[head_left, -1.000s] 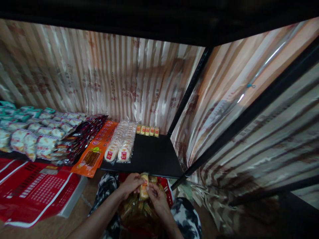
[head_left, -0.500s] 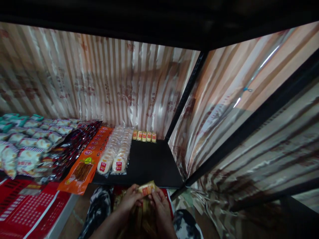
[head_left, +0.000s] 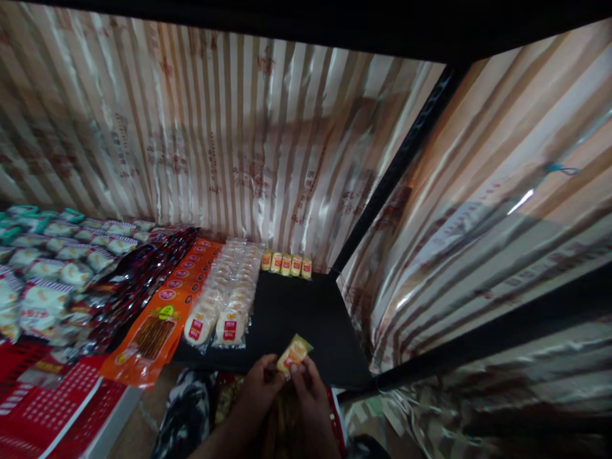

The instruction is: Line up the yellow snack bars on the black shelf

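Note:
A small yellow snack packet [head_left: 293, 353] with a red label is held up over the front edge of the black shelf [head_left: 306, 312]. My right hand [head_left: 310, 390] pinches its lower right side between thumb and fingers. At the packet's left end, my left hand [head_left: 261, 387] has its fingers closed on the edge. Similar yellow packets [head_left: 286, 264] stand in a short row at the back of the shelf. Below my hands, a red basket [head_left: 338, 421] with more wrapped packets is partly hidden by my arms.
Left of the bare shelf surface lie two rows of clear-wrapped round cakes [head_left: 229, 328], orange snack bags [head_left: 157, 331], dark red packs [head_left: 143, 268] and white bags [head_left: 45, 306]. A red crate [head_left: 57, 408] is at lower left. Black posts [head_left: 396, 178] frame the corner before striped sheeting [head_left: 215, 127].
The packet has risen from over the basket to above the shelf's front edge and is now tilted. Both hands moved slightly right with it. The camera view has shifted.

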